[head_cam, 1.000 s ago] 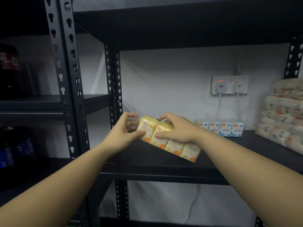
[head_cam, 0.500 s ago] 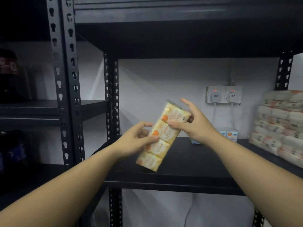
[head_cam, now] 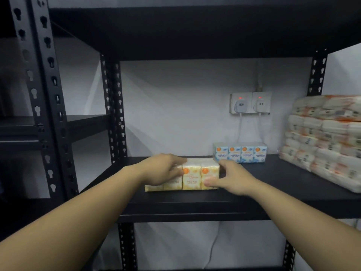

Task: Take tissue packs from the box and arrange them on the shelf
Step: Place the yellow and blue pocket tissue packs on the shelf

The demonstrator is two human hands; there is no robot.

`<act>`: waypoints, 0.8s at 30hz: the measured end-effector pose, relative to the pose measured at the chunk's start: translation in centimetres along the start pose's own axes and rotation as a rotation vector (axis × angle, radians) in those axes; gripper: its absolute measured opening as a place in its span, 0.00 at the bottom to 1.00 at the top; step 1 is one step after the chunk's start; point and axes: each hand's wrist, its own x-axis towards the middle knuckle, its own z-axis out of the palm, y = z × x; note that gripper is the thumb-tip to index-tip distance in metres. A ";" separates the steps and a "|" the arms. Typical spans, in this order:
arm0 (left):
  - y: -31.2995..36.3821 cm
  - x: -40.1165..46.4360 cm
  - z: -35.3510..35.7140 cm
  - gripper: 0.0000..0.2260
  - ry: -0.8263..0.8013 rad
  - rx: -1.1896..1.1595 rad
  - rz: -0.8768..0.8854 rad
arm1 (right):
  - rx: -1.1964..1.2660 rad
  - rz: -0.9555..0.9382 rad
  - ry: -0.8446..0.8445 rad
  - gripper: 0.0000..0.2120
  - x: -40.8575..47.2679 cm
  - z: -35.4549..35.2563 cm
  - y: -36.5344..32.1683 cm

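Observation:
A yellow tissue pack [head_cam: 192, 178], a row of small packets in clear wrap, stands upright on the black shelf board [head_cam: 273, 184]. My left hand [head_cam: 162, 169] grips its left end, fingers over the top and thumb on the front. My right hand [head_cam: 229, 178] holds its right end, thumb pressed on the front face. A blue tissue pack [head_cam: 240, 153] stands further back against the wall, just right of the yellow one. The box is out of view.
A tall stack of wrapped white-and-orange tissue bundles [head_cam: 328, 141] fills the shelf's right side. Two wall sockets [head_cam: 251, 103] with plugs and hanging cables sit behind. Black perforated uprights [head_cam: 115, 114] stand at left, and another shelf board [head_cam: 175, 30] hangs overhead.
The yellow pack was held tilted in the air in both hands; now it stands level and upright on the shelf board, with both hands still at its ends.

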 end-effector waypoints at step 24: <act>-5.1 14.0 3.3 0.34 0.006 0.174 -0.122 | -0.565 -0.136 0.156 0.32 10.2 -7.7 7.1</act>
